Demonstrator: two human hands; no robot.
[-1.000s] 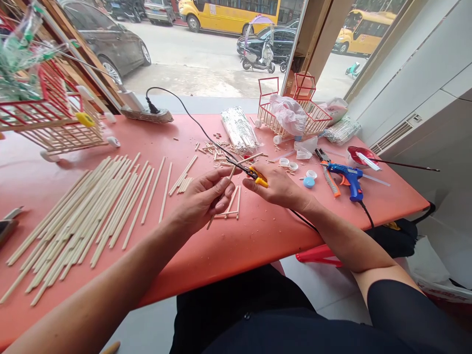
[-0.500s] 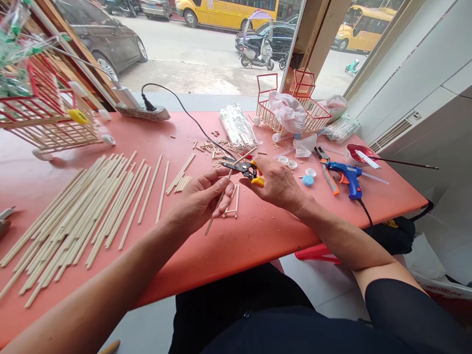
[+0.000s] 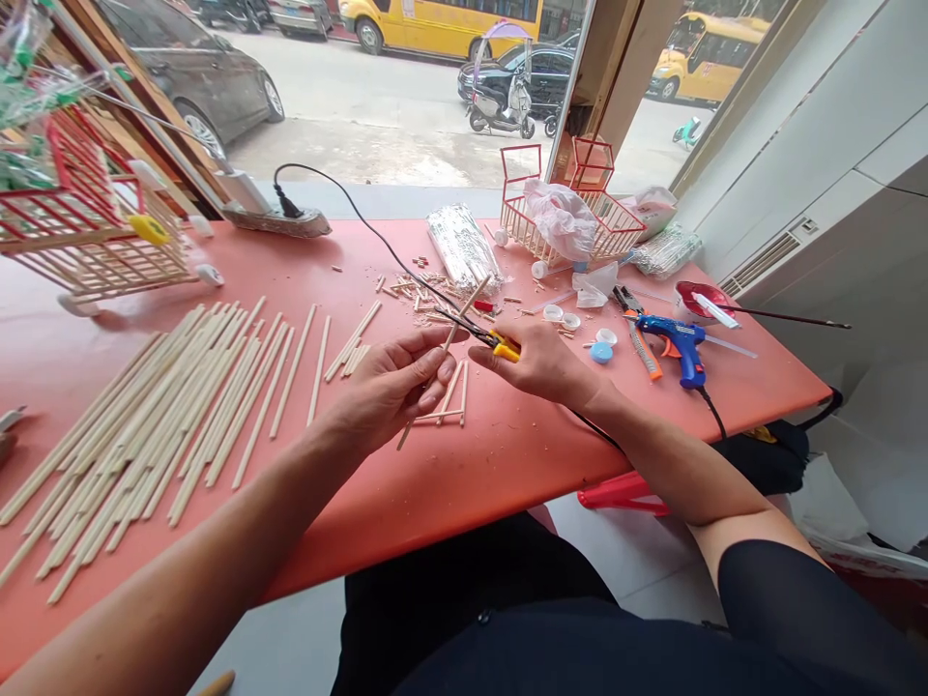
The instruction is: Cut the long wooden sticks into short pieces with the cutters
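My left hand [image 3: 410, 379] is closed round a thin wooden stick [image 3: 468, 307], which slants up to the right past the fingers. My right hand [image 3: 547, 360] grips the yellow handles of black-jawed pliers [image 3: 506, 349]. The jaws lie against the stick just above my left fingertips. Below the hands, a few short sticks [image 3: 464, 394] lie joined or touching on the red table [image 3: 435, 483]. A large pile of long sticks [image 3: 145, 416] spreads over the table at the left.
Basket-like stick carts [image 3: 108, 256] [image 3: 565, 227] stand at the back left and back right. A foil-like bundle [image 3: 464, 246], stick offcuts [image 3: 417, 295], a black cable [image 3: 362, 213], white caps [image 3: 553, 313], a blue glue gun [image 3: 678, 346] and a red bowl [image 3: 688, 300] lie about.
The pliers have turned, showing their jaws more edge-on, with the handles closer together. My right hand has shifted slightly left, and the stick stands a little higher.
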